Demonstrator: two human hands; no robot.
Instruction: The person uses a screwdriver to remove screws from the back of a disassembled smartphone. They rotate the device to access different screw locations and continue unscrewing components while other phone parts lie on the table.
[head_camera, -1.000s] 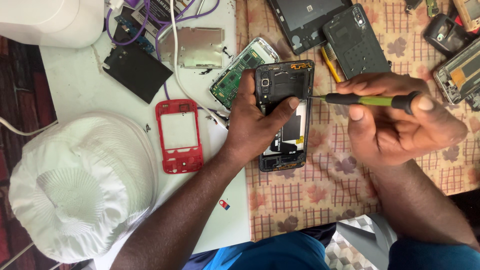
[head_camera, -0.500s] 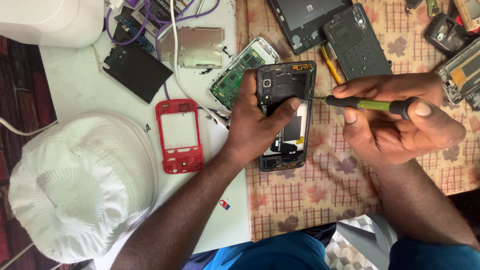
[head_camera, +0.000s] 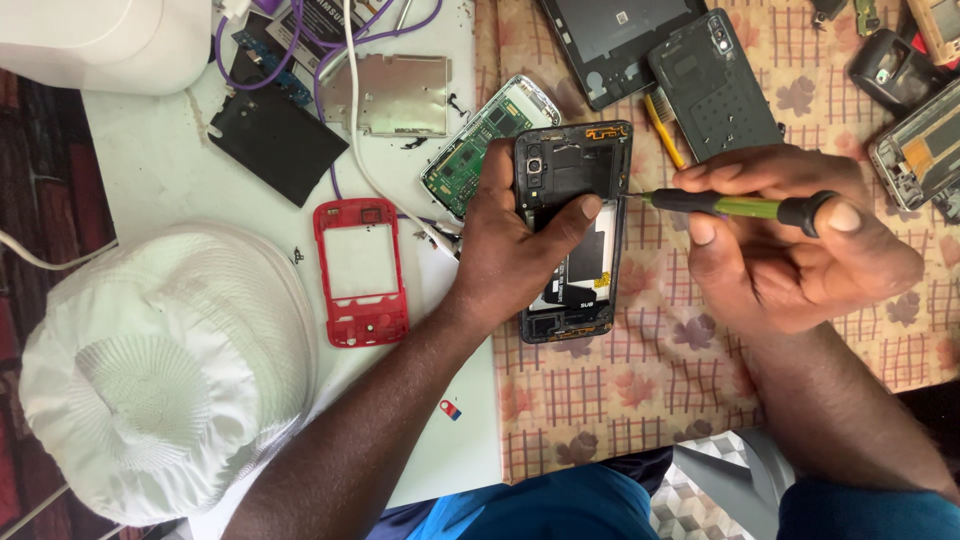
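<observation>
L hand (head_camera: 520, 250) is gripping the open phone (head_camera: 572, 230) flat on the mat (head_camera: 620, 400), mid-scene. R hand (head_camera: 790, 250) is closed round the screwdriver (head_camera: 730, 205), tip touching phone's right edge. Looks like unscrewing; next needs a steady tip & slow turns.

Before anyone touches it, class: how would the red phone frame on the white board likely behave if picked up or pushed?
The red phone frame is probably light, being an open shell with cut-out windows. Its thin rails may flex or snap if squeezed. Lying flat on the smooth white board, it would likely slide, not roll.

Phone frame (head_camera: 361, 272) lies between hat (head_camera: 165, 370) and opened phone (head_camera: 572, 232)
</observation>
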